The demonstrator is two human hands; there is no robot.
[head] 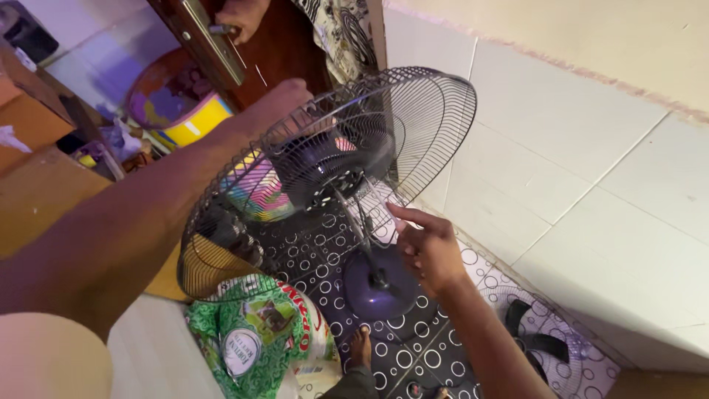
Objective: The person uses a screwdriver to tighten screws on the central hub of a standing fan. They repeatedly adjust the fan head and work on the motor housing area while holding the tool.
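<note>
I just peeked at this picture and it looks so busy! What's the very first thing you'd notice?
A big black wire fan cage fills the middle, tilted above a round purple base on the black floor with white circles. The left hand reaches to the cage's top from the left, and the right hand points at the thin stand beneath it. A green and red sack lies at the bottom left.

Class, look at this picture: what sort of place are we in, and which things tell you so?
Probably a room in a home: a standing fan on a patterned floor mat, pale tiled wall, a wooden door, and a green sack.
</note>
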